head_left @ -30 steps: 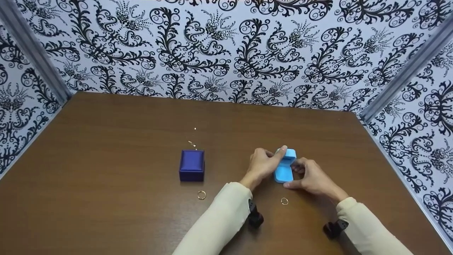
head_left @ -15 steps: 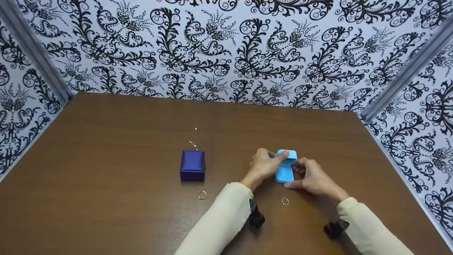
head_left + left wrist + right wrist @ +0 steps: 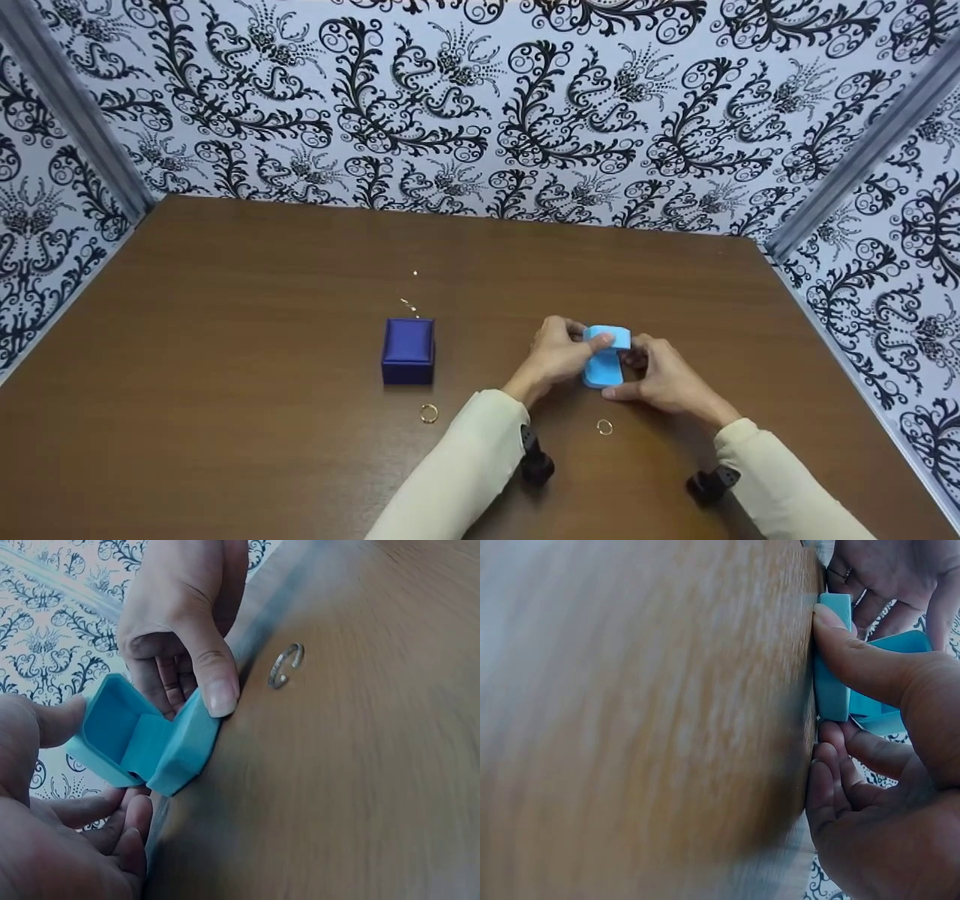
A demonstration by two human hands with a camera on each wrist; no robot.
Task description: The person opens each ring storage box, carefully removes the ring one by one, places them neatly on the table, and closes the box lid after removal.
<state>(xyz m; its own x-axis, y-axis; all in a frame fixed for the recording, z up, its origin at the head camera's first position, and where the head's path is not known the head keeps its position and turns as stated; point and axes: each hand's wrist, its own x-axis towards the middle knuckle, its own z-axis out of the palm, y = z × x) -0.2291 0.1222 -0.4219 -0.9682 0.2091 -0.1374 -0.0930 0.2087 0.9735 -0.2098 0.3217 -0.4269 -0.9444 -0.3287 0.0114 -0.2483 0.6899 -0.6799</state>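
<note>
Holding: both hands gripping light-blue ring box (image 3: 604, 358), lower centre-right of frame, lid half open.
L hand (image 3: 559, 352): thumb pinching lid.
R hand (image 3: 660, 375): clasping base.
Risk: lid likely snapping shut if thumb is slipping; box maybe knocking gold ring (image 3: 604, 427) just below.

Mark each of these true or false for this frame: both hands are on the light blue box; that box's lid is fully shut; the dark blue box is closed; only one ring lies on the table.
1. Both hands are on the light blue box. True: the left hand and the right hand hold it.
2. Its lid is fully shut. False: the left wrist view shows it partly open.
3. The dark blue box is closed. True.
4. Only one ring lies on the table. False: one ring lies near the dark blue box, another ring near the hands.
</note>
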